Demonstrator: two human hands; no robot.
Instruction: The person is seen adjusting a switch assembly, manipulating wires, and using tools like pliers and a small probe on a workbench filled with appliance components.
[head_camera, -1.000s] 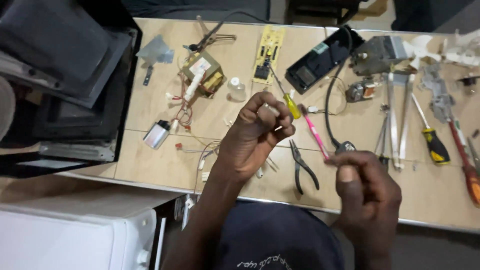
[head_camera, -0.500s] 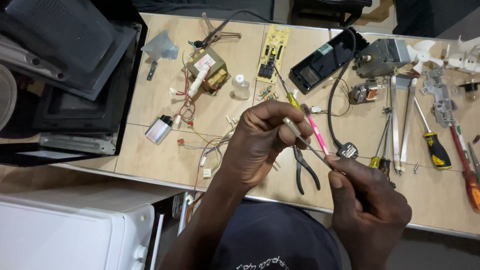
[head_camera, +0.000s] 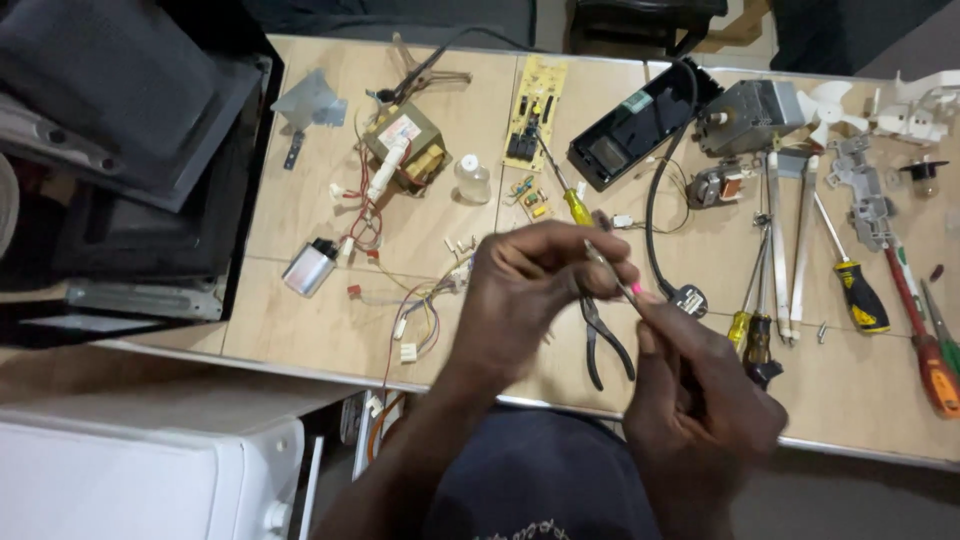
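Hands have drawn together since a second ago: left hand (head_camera: 530, 275) and right hand (head_camera: 700, 390) now both pinch one thin metal rod (head_camera: 605, 268) above the table (head_camera: 300, 230). Black pliers (head_camera: 600, 335) lie just beneath. One yellow circuit board (head_camera: 535, 95) sits beyond

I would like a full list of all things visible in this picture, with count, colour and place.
table: one, light wood, centre
transformer: one, brass-coloured, upper left of table
circuit board: one, yellow, top centre
control panel: one, black, top centre
pliers: one, dark, under the hands
screwdrivers: several, yellow, black and red handles, right side
capacitor: one, silver, left
thin metal tool: one, silver with pink end, between both hands
left hand: pinching the tool
right hand: holding its lower end
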